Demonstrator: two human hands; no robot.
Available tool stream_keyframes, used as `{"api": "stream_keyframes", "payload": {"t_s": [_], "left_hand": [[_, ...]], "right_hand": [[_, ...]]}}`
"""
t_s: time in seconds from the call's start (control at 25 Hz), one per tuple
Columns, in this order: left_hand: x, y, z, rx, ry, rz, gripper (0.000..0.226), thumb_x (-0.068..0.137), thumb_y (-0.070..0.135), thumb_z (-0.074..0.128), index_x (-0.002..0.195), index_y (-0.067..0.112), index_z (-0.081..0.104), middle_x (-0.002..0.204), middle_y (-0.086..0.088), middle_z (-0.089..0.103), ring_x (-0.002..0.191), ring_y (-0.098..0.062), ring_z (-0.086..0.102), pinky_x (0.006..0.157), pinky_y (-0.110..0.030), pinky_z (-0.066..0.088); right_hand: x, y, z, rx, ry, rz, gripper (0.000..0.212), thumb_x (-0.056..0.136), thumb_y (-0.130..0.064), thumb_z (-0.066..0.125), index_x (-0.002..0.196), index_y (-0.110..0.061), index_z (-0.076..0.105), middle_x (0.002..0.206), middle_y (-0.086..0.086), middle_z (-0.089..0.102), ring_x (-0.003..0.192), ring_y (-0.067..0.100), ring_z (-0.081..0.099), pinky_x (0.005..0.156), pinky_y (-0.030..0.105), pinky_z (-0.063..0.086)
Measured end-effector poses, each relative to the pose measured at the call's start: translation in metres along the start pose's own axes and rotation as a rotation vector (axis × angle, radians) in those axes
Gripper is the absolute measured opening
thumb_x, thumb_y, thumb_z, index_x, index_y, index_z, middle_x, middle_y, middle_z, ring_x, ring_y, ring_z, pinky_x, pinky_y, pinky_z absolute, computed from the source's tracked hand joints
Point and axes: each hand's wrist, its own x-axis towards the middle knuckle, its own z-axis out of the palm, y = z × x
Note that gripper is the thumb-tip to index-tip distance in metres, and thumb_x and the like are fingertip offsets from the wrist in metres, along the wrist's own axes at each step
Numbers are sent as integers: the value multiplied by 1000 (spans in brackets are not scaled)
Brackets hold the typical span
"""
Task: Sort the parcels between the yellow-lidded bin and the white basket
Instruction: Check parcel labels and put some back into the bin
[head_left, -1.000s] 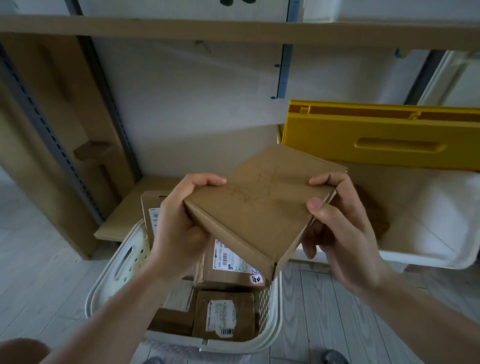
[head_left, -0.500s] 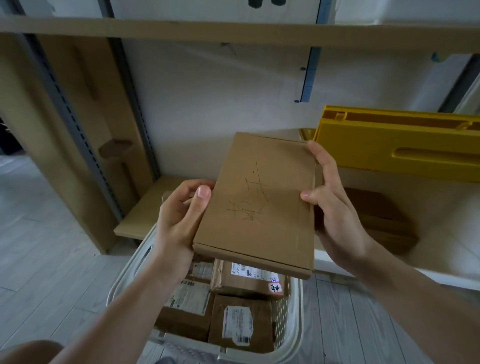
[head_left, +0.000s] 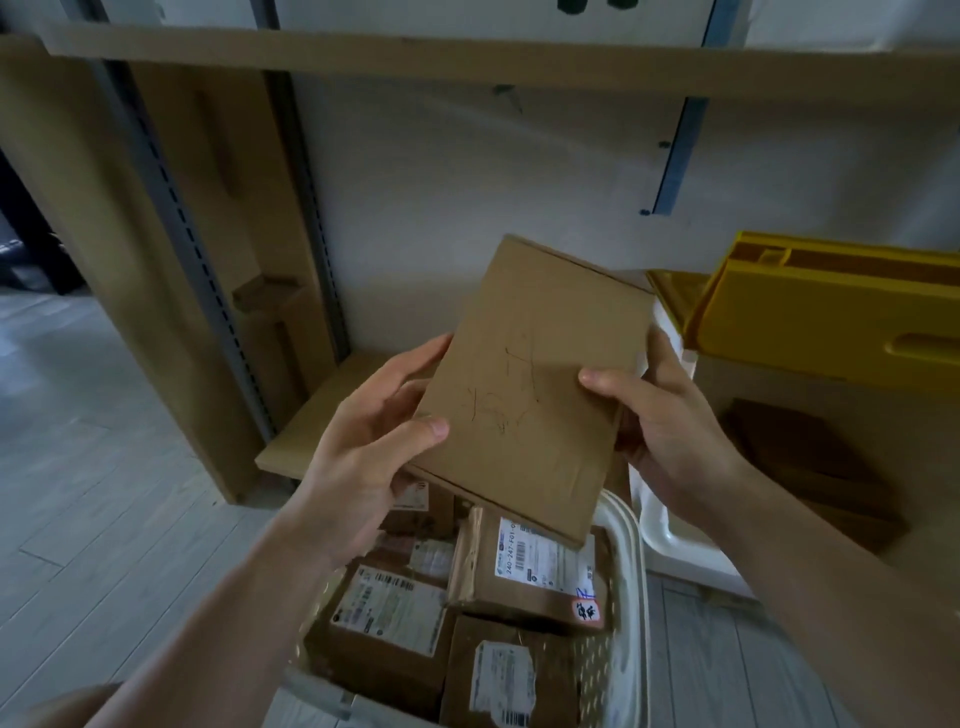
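A flat brown cardboard parcel (head_left: 524, 384) with pen scribbles on its face is held up in front of me. My left hand (head_left: 363, 441) grips its lower left edge, thumb on top. My right hand (head_left: 660, 431) grips its right edge. Directly below it stands the white basket (head_left: 626, 597), which holds several labelled brown parcels (head_left: 540, 566). To the right stands the white bin (head_left: 670, 535) with its yellow lid (head_left: 831, 317) raised. A dark brown parcel (head_left: 800, 467) lies inside the bin.
A wooden shelf board (head_left: 415, 57) runs overhead. A cardboard upright (head_left: 171, 249) and a grey slotted rail (head_left: 171, 208) stand on the left. A low board (head_left: 322, 415) lies behind the basket, and pale wood flooring (head_left: 93, 493) spreads left.
The parcel has been turned from a tilted, corner-down pose to face up, long side away from me. The view has shifted left, so the bin and lid now sit farther right.
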Motion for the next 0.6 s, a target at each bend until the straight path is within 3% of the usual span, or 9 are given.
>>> {"api": "stream_keyframes", "payload": {"t_s": [0.08, 0.2, 0.28, 0.44, 0.6], "left_hand": [[5, 6, -6, 44, 72, 3, 50, 88, 16, 70, 137, 16, 61, 121, -16, 71, 108, -31, 70, 85, -40, 61], [13, 7, -8, -20, 334, 8, 46, 83, 23, 70, 128, 16, 63, 96, 0, 77, 88, -17, 73, 68, -31, 61], [18, 6, -7, -90, 406, -6, 49, 83, 29, 67, 131, 20, 59, 93, 5, 76, 88, -15, 72, 67, -33, 59], [23, -1, -6, 19, 521, -15, 37, 99, 19, 60, 135, 24, 54, 106, 5, 77, 100, -17, 72, 76, -40, 60], [25, -3, -8, 263, 640, 55, 25, 98, 17, 64, 123, 19, 60, 107, 5, 75, 98, -7, 73, 75, -29, 64]], "right_hand": [[10, -5, 0, -6, 63, -30, 50, 91, -12, 69, 134, -30, 51, 114, -2, 69, 101, 19, 70, 73, 34, 58], [20, -11, -2, 29, 99, -29, 36, 90, -8, 69, 121, -19, 54, 107, 4, 70, 87, 17, 73, 69, 38, 59], [23, -10, -3, 46, 98, -11, 24, 90, -6, 69, 101, -17, 51, 98, 5, 70, 80, 16, 75, 66, 38, 60], [26, -2, -2, 50, 109, 1, 39, 91, -4, 66, 70, -21, 39, 86, 4, 66, 84, 15, 75, 64, 36, 62], [26, 4, -5, -16, 88, 25, 37, 92, -6, 65, 67, -20, 41, 93, 8, 62, 86, 14, 69, 70, 39, 57]]}}
